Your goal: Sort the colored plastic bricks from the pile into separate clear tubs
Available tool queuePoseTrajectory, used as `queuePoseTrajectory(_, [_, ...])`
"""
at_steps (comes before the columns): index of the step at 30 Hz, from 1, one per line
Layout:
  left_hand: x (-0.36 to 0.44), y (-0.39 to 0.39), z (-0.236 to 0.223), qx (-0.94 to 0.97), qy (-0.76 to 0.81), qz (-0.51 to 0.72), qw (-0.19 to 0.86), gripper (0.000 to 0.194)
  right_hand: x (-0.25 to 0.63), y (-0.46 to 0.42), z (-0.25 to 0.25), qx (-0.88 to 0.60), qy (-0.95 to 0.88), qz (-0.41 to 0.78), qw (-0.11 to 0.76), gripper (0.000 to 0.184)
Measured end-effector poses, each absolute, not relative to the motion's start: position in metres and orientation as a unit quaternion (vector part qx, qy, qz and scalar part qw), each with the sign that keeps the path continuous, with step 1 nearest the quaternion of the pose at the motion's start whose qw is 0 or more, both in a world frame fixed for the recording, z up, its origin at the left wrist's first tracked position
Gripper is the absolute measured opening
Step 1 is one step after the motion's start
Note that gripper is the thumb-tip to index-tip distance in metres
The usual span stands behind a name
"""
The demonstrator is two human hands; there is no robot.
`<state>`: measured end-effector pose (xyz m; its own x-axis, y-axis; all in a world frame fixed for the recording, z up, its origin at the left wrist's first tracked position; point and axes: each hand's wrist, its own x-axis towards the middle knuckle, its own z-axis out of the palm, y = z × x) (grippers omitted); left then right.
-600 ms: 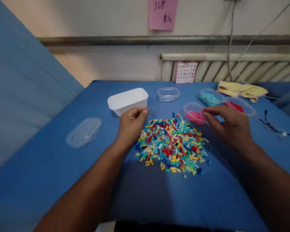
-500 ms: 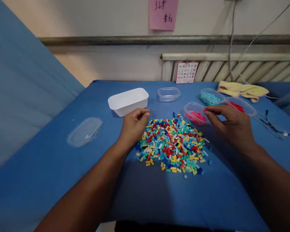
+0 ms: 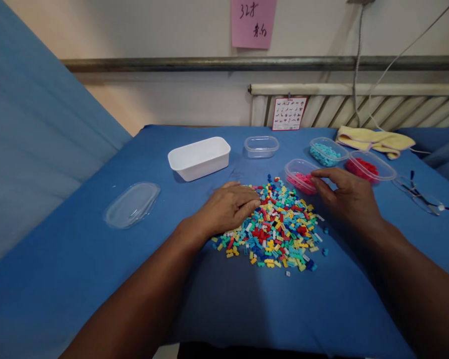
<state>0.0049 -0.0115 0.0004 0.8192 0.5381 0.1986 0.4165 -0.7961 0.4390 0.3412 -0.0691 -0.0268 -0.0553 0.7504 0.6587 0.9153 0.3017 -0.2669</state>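
Note:
A loose pile of small toy building bricks (image 3: pixel 273 229) in many colours lies on the blue cloth in the middle of the head view. Over its upper left part rests my left hand (image 3: pixel 230 207), palm down with the fingers stretched out. My right hand (image 3: pixel 346 194) is at the right rim of a clear tub of pink bricks (image 3: pixel 302 182), thumb and forefinger pinched together. Whether a brick is between those fingertips I cannot make out. Beyond that hand are a clear tub of red bricks (image 3: pixel 362 169) and a clear tub of light blue bricks (image 3: pixel 326 152).
A white box (image 3: pixel 200 162) and another clear tub (image 3: pixel 261 147) stand at the back. Stacked clear lids (image 3: pixel 132 204) lie at the left. To the right are glasses (image 3: pixel 421 192) and a yellow cloth (image 3: pixel 374 140). A radiator (image 3: pixel 336 107) runs along the wall.
My left hand has moved right and down onto the pile, and its fingers have straightened. My right hand, earlier pinching a pink brick, has shifted slightly left to the pink tub's rim.

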Motion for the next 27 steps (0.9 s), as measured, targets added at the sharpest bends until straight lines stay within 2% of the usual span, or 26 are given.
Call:
queuePoseTrajectory(6, [0.005,0.002,-0.011,0.877,0.37,0.275,0.133,0.031,0.34,-0.068,-0.03,-0.583,-0.718,-0.114,0.362,0.022])
queuePoseTrajectory(12, [0.025,0.003,-0.016,0.929,0.321,0.156,0.098,0.04,0.341,-0.067,-0.031,-0.585,-0.713,-0.134,0.362,0.023])
queuePoseTrajectory(20, [0.024,0.001,-0.015,0.925,0.335,0.153,0.09,0.04,0.342,-0.067,-0.03,-0.579,-0.718,-0.143,0.359,0.023])
queuePoseTrajectory(27, [0.022,0.001,-0.015,0.88,0.343,0.288,0.159,0.031,0.342,-0.066,-0.03,-0.592,-0.71,-0.139,0.356,0.024])
